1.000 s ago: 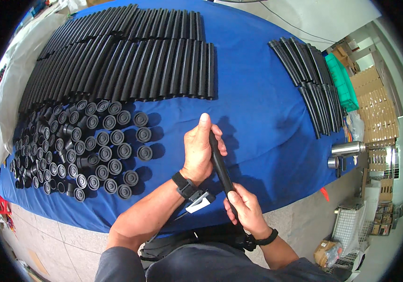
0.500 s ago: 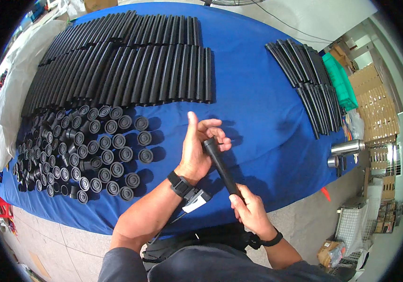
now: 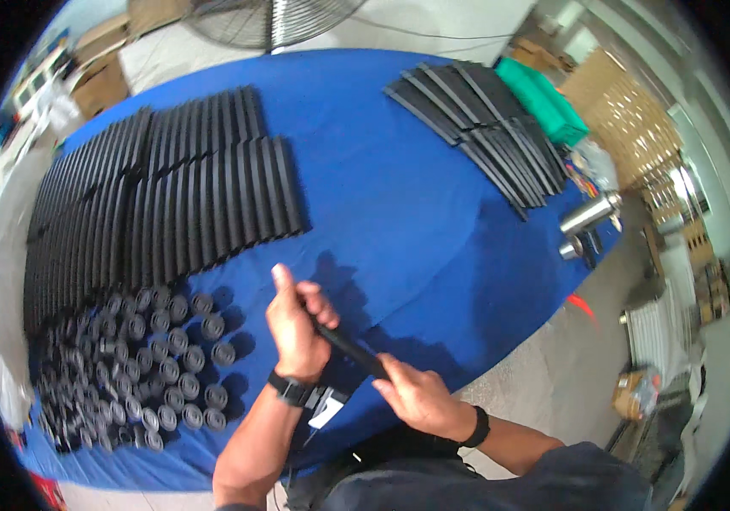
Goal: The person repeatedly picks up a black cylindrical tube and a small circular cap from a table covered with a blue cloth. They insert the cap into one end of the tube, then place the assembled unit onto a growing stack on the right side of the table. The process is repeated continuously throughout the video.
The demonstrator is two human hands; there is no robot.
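My right hand point(image 3: 423, 399) is closed round the lower end of a black tube point(image 3: 354, 350), which slants up to the left across my front. The tube's upper end goes into my left hand point(image 3: 298, 330), whose fingers curl over it while the thumb sticks up. That end is hidden by the fingers. To the left, many round black ribbed caps point(image 3: 178, 341) sit in a crowded patch on the blue cloth point(image 3: 373, 213). Behind them, long black tubes point(image 3: 203, 213) lie side by side in two rows.
A smaller stack of black tubes point(image 3: 501, 140) lies at the far right, by a green bin point(image 3: 543, 100). A steel flask point(image 3: 590, 213) rests near the table's right edge. Clear plastic sheeting point(image 3: 7, 298) covers the left edge. A fan point(image 3: 271, 21) stands beyond the table.
My view has swung to the right. My left fingers, which were looser around the capped upper end of the tube, now curl over it. The right hand keeps its hold lower down.
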